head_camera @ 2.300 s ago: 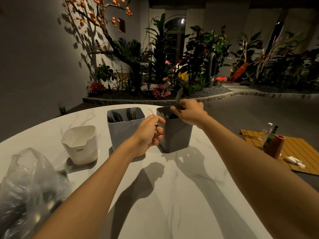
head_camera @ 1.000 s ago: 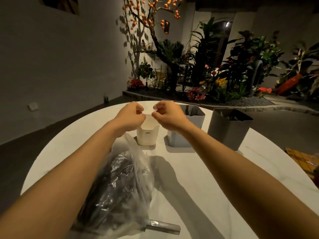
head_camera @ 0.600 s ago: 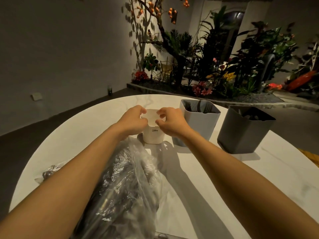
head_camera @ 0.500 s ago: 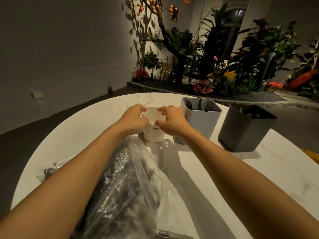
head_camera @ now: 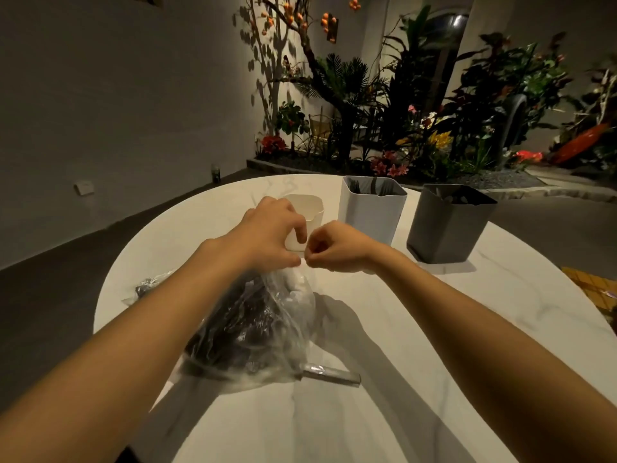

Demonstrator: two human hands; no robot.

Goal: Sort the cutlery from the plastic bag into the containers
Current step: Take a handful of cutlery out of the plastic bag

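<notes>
Left grip (head_camera: pixel 272 235), right grip (head_camera: pixel 337 250): both pinching plastic bag (head_camera: pixel 257 329) mouth. Step: opening bag. Next, likely: part mouth, reach in

I see bare counter (head_camera: pixel 367 422) across the near middle and right, open up to the dark grey container (head_camera: pixel 447 228). The plastic bag (head_camera: pixel 253 329) blocks the near left, a handle (head_camera: pixel 330 374) jutting from it rightward. Far across, the white container (head_camera: pixel 305 208) and light grey container (head_camera: pixel 370 212) stand close, with narrow gaps between all three.
</notes>
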